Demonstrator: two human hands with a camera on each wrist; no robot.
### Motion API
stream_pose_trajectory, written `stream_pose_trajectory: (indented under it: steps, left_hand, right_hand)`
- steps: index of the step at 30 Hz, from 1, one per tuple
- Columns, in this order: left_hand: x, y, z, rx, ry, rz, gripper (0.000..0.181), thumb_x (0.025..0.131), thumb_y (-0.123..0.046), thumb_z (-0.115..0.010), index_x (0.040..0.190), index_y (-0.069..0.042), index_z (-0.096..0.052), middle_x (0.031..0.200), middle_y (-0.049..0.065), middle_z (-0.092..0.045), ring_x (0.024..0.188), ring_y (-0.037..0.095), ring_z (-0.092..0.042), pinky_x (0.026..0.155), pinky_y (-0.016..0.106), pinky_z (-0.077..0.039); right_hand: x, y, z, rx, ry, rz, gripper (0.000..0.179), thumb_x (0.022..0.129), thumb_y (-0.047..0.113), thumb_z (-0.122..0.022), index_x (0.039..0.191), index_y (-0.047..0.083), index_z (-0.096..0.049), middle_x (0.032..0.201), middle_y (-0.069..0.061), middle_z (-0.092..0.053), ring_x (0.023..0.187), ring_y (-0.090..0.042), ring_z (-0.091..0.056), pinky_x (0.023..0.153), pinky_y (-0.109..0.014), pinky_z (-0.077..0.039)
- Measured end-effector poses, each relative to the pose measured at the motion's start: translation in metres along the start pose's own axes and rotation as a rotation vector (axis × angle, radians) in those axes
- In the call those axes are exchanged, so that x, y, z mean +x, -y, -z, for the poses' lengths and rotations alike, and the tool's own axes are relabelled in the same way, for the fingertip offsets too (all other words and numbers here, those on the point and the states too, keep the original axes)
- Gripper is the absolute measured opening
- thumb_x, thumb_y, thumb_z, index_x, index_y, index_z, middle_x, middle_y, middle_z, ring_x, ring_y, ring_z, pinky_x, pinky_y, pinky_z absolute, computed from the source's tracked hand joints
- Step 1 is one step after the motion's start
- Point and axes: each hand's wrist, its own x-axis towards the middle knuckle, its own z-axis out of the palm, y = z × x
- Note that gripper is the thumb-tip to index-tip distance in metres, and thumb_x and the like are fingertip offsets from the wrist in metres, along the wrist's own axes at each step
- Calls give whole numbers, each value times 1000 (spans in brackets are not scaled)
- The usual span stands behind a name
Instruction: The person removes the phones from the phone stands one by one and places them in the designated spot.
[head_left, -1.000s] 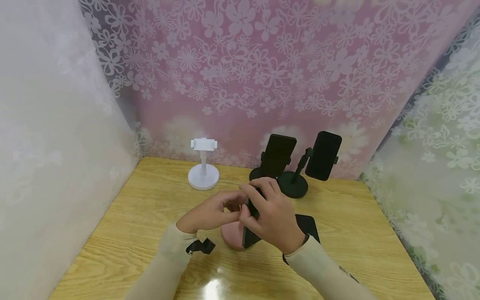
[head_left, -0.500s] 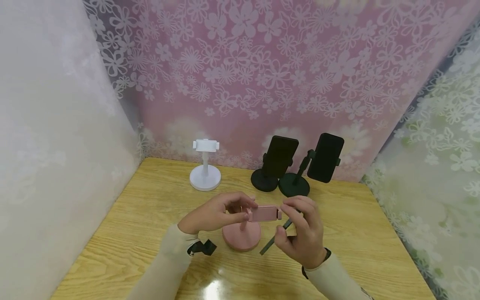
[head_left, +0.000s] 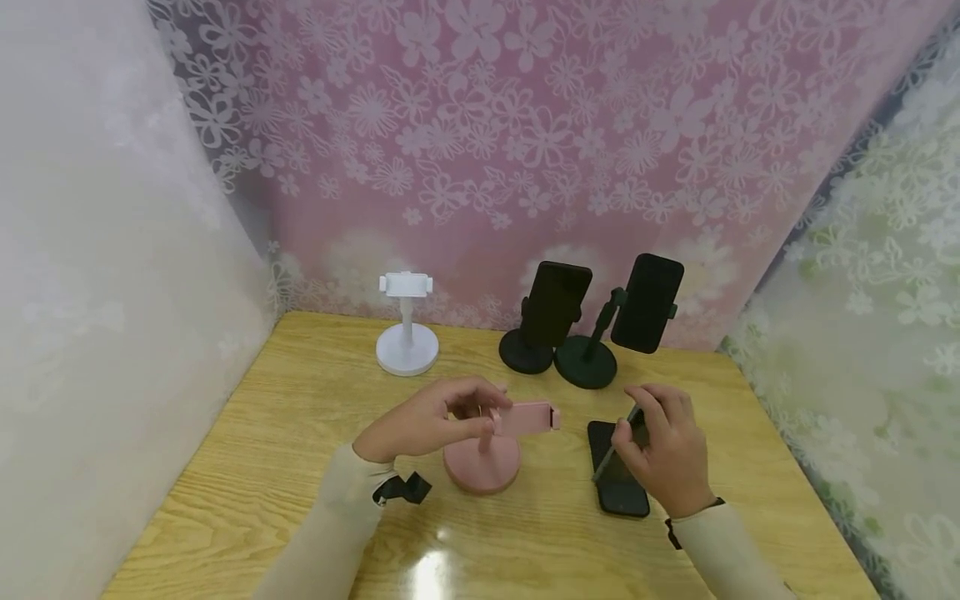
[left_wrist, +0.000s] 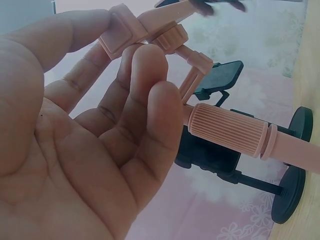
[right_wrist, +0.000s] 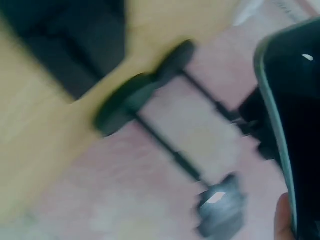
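My left hand [head_left: 435,421] pinches one end of the pink phone stand's clamp [head_left: 529,418] between thumb and fingers. The stand's round base [head_left: 482,468] rests on the table, and its ribbed stem [left_wrist: 227,129] shows in the left wrist view. To the right, my right hand [head_left: 667,450] grips a dark phone [right_wrist: 302,110] with a pale greenish edge, tilted nearly edge-on to the head camera. Below that hand a second black phone [head_left: 624,498] lies flat on the table, partly covered by the hand and the held phone.
A white phone stand [head_left: 407,350] with nothing in its clamp stands at the back left. Behind the hands are a black stand [head_left: 525,354] and a dark green stand [head_left: 585,365], each bearing a phone. Patterned curtains [head_left: 480,150] border the wooden table [head_left: 300,417].
My right hand has moved right with its phone, away from the pink clamp, and is now over the phone lying on the table. The left hand has stayed at the pink stand.
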Motion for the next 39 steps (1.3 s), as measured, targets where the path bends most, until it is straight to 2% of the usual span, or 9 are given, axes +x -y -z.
stream_pose_trajectory:
  steps: [2, 5, 8, 13, 19, 26, 32, 36, 39]
  left_hand:
    - [1, -1, 1, 4, -8, 8, 29, 104, -22, -66, 133, -20, -66, 125, -1, -68, 98, 27, -67, 80, 34, -55]
    - [1, -3, 2, 14, -15, 17, 29, 104, -23, -66, 133, -21, -66, 125, -2, -68, 97, 22, -67, 80, 35, -55]
    - [2, -2, 3, 22, -16, 17, 29, 104, -23, -66, 133, -21, -66, 122, -2, -68, 95, 21, -67, 78, 34, -55]
    - [3, -1, 4, 8, -9, 6, 31, 104, -22, -66, 135, -19, -65, 118, 0, -69, 94, 28, -68, 78, 34, -56]
    - [3, 0, 4, 2, -6, 10, 32, 104, -22, -66, 135, -19, -65, 116, 0, -69, 93, 24, -68, 79, 34, -56]
    - [2, 0, 4, -16, -4, 16, 33, 104, -21, -67, 136, -18, -64, 114, 1, -70, 94, 21, -68, 82, 35, -56]
    - [2, 1, 2, -23, -3, 19, 32, 103, -20, -67, 136, -18, -64, 112, 2, -70, 97, 21, -67, 82, 35, -55]
    - [2, 2, 1, -35, 5, 10, 32, 103, -18, -66, 136, -17, -64, 111, 3, -70, 98, 24, -68, 86, 36, -56]
    - [1, 4, 1, -47, 14, 3, 33, 104, -16, -66, 137, -15, -63, 108, 5, -70, 97, 27, -68, 86, 36, -56]
  right_hand:
    - [-11, -18, 4, -52, 119, -58, 41, 96, 30, -50, 119, 0, -68, 107, -22, -61, 94, -42, -58, 40, -45, -45]
    - [-27, -46, 9, -97, 249, -127, 41, 94, 27, -52, 121, 1, -67, 108, -23, -61, 99, -46, -58, 40, -49, -47]
    - [-42, -69, 13, -128, 339, -171, 36, 92, 23, -57, 120, 3, -67, 107, -22, -61, 100, -46, -57, 37, -46, -44]
    - [-64, -94, 16, -153, 450, -222, 31, 90, 17, -61, 118, 5, -66, 106, -19, -60, 99, -45, -56, 37, -42, -41]
    - [-81, -104, 17, -166, 576, -279, 30, 93, 18, -63, 120, 6, -63, 107, -18, -59, 101, -48, -56, 37, -39, -40]
    - [-88, -108, 14, -180, 708, -335, 39, 95, 23, -68, 128, 5, -61, 110, -21, -60, 104, -50, -57, 41, -42, -44]
    - [-87, -111, 7, -164, 895, -479, 56, 100, 30, -63, 142, -5, -51, 125, -33, -56, 107, -53, -56, 53, -54, -51]
    - [-91, -115, 3, -138, 992, -546, 58, 100, 31, -63, 137, -11, -50, 122, -36, -54, 100, -52, -57, 60, -58, -51]
    - [-95, -115, 0, -142, 1036, -549, 57, 99, 33, -63, 132, -12, -52, 117, -35, -55, 94, -49, -59, 60, -57, -51]
